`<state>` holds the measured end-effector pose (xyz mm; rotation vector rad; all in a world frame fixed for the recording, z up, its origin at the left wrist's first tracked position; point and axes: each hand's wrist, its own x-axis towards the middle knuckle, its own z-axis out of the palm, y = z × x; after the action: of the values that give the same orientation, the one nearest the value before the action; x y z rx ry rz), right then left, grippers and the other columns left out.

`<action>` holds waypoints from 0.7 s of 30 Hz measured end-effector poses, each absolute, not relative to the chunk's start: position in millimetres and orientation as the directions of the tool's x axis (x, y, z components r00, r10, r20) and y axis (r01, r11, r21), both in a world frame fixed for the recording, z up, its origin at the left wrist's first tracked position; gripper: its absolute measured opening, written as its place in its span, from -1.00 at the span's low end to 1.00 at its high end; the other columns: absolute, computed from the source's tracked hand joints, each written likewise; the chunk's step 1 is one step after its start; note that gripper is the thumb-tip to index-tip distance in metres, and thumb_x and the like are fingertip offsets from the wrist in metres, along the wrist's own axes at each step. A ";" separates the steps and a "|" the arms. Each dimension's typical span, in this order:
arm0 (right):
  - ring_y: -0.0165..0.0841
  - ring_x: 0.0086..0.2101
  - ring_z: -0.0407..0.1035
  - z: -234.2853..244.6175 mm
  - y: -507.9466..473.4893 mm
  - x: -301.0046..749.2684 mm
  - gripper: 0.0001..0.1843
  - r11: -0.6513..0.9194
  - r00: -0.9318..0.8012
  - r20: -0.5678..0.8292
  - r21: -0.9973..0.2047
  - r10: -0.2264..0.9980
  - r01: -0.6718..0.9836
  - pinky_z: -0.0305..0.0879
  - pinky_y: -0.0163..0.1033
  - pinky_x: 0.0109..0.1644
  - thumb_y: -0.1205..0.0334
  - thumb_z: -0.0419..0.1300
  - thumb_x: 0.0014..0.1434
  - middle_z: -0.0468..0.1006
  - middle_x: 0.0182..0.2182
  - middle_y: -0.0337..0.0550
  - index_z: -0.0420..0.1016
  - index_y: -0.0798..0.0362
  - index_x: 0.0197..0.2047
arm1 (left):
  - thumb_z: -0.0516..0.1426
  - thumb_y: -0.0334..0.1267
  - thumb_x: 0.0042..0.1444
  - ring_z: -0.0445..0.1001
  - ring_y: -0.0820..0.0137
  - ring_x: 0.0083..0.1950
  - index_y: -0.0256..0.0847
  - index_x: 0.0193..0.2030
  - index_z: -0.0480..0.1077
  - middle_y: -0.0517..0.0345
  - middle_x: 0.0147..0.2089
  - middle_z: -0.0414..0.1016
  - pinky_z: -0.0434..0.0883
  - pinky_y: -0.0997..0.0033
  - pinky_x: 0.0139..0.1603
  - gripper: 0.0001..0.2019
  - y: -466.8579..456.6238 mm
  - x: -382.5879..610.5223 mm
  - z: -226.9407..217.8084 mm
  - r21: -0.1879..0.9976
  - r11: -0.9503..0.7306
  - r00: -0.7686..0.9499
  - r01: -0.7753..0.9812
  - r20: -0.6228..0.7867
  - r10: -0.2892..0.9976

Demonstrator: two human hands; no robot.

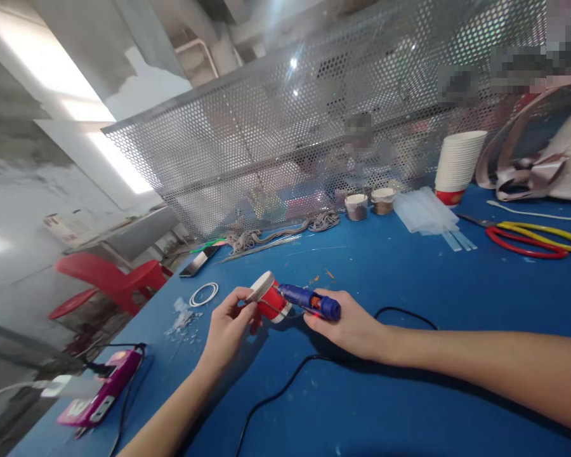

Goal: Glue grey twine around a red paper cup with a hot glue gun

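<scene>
My left hand (232, 324) is closed round the wider, cord-wrapped end of a red paper cup (272, 299), which is tilted above the blue table. A thin grey cord (292, 315) trails from the cup toward my right hand. In my right hand (345, 324) is a blue glue gun (309, 299), its nozzle end at the cup's red side. Whether the nozzle touches the cup I cannot tell. The fingers of my right hand are partly hidden behind the gun.
On the blue table (409, 393) lie scissors (528, 240), clear bags (428, 216), grey cord bundles (247, 241), a phone (200, 260) and a purple power strip (102, 387). A stack of paper cups (460, 162) and two wrapped cups (356, 207) stand near the perforated screen (247, 139). A black cable (276, 393) crosses the front.
</scene>
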<state>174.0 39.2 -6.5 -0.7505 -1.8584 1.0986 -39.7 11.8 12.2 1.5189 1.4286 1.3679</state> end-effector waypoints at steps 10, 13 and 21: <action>-0.48 -0.55 0.09 -8.3 40.9 174.6 -0.83 0.410 -0.469 0.334 -0.910 0.818 0.066 0.06 -0.34 -0.46 0.22 0.10 0.06 0.24 -0.59 -0.34 0.22 0.05 -0.51 | 0.14 -0.20 0.07 0.27 0.51 -0.58 -0.22 -0.37 0.36 0.29 -0.59 0.32 0.23 0.53 -0.59 -0.87 12.0 -42.0 9.8 0.937 -0.212 -0.111 0.278 0.250 0.962; -0.48 -0.55 0.09 -8.5 41.0 174.4 -0.82 0.414 -0.466 0.338 -0.908 0.817 0.066 0.06 -0.34 -0.46 0.22 0.10 0.06 0.24 -0.59 -0.34 0.22 0.05 -0.51 | 0.14 -0.20 0.05 0.27 0.50 -0.58 -0.22 -0.38 0.36 0.28 -0.57 0.32 0.22 0.52 -0.61 -0.87 12.4 -42.2 9.5 0.938 -0.210 -0.115 0.276 0.249 0.962; -0.51 -0.57 0.01 -7.2 34.7 171.7 -0.82 0.480 -0.515 0.381 -0.875 0.768 0.069 0.03 -0.35 -0.48 0.28 0.09 0.04 0.20 -0.61 -0.36 0.17 0.05 -0.53 | 0.14 -0.20 0.06 0.29 0.50 -0.58 -0.21 -0.38 0.38 0.26 -0.56 0.36 0.25 0.51 -0.59 -0.87 12.5 -43.2 8.3 0.936 -0.208 -0.094 0.285 0.244 0.965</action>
<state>171.7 34.7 -7.2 -0.6960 -1.9089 1.0807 -43.2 12.5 8.3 1.5292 1.3952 1.3359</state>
